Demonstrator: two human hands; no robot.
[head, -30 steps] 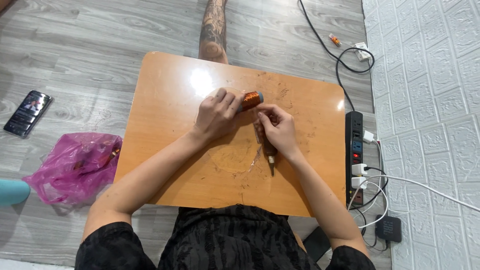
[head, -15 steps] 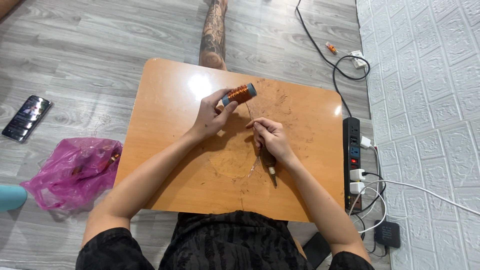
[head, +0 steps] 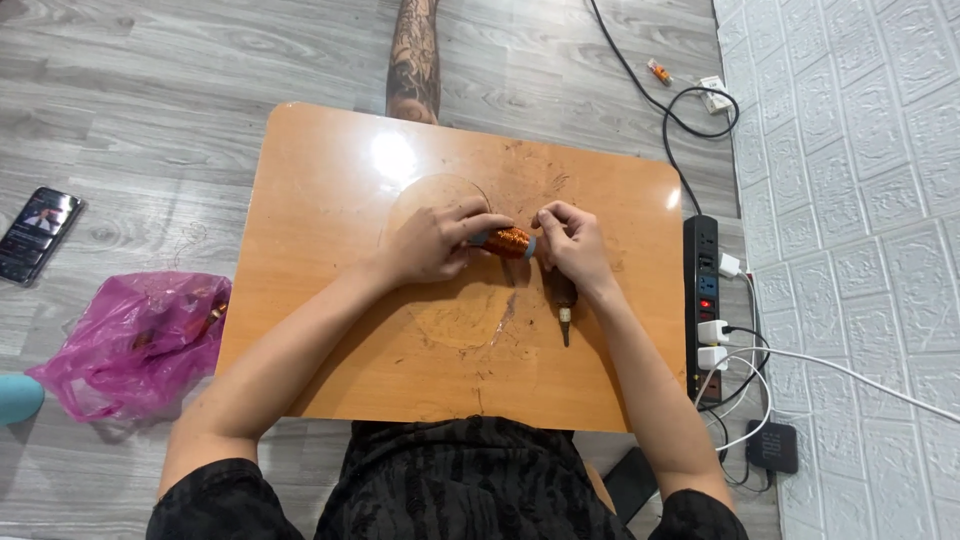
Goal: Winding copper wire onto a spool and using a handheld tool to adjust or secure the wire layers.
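Observation:
A small spool of copper wire (head: 511,242) with grey end caps lies sideways over the middle of a low orange wooden table (head: 320,210). My left hand (head: 432,242) grips its left end. My right hand (head: 570,243) pinches its right end with the fingertips. Under my right hand, a dark-handled tool (head: 565,305) lies on the tabletop with its tip toward me. Thin loops of wire curve faintly across the table around my hands.
A power strip (head: 706,300) with plugged white adapters and cables lies along the table's right edge. A pink plastic bag (head: 135,345) and a phone (head: 38,232) sit on the floor at left. A tattooed leg (head: 415,55) of another person reaches the table's far edge.
My left hand has lowered the spool from a raised tilt to the table's middle. My right hand has moved in from the wire end to the spool's right end.

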